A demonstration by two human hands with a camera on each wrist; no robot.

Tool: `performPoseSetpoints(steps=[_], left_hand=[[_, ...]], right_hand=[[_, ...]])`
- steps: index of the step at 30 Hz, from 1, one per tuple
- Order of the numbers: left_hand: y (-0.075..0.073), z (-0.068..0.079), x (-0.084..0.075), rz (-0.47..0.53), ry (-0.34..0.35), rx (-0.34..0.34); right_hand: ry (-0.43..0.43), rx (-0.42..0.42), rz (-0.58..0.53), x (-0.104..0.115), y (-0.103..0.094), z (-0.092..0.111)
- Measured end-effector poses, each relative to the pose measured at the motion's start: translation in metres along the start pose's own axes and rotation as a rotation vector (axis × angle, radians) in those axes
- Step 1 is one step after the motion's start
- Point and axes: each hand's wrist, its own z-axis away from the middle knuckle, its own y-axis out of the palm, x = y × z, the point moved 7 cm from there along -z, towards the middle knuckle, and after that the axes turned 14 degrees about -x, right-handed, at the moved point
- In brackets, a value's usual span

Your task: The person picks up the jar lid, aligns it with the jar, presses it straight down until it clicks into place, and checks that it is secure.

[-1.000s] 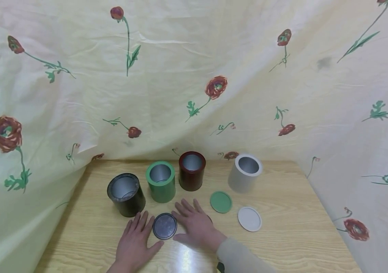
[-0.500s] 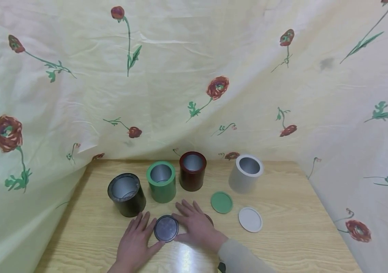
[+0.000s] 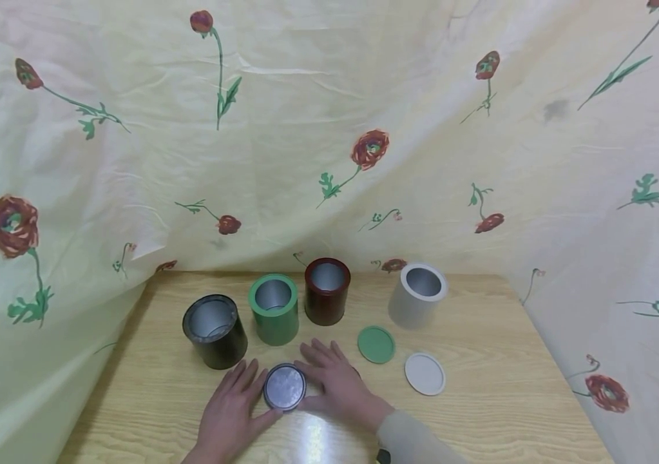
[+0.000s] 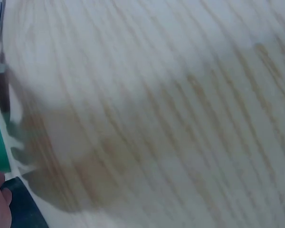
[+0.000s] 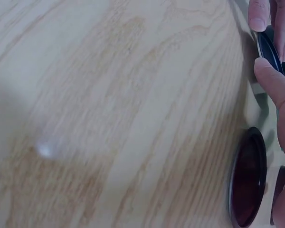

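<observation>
To handle the black lid (image 3: 285,387) well, you needed even pressure from both sides and matched thumbs, since its thin rim would probably tip if one side pushed harder. You also did best to keep your knuckles away from the dark red lid (image 5: 248,180), just beside your right grip (image 3: 337,386). The black lid lay between your right grip and left grip (image 3: 230,409), each pinching its edge between thumb and forefinger, near the black can (image 3: 215,332) on the desk (image 3: 497,361).
</observation>
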Motion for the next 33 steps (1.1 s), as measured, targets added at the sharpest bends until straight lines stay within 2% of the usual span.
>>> performPoseSetpoints(steps=[5,12,18,25,33], left_hand=[[-0.008,-0.009,-0.004,0.019,0.007,-0.018],[-0.021,-0.025,-0.015,0.009,0.092,-0.084],[-0.028,-0.036,-0.023,-0.025,0.125,-0.058],[-0.043,-0.048,-0.033,-0.036,0.192,-0.095],[-0.062,-0.069,-0.04,-0.067,0.211,-0.035]], right_hand=[[-0.02,-0.039,-0.014,0.001,-0.013,-0.004],[-0.11,-0.139,0.014,0.004,-0.037,-0.008],[-0.099,-0.156,0.018,0.006,-0.053,-0.009],[-0.1,-0.195,0.015,0.008,-0.067,-0.01],[-0.144,-0.257,-0.018,0.014,-0.089,-0.018]])
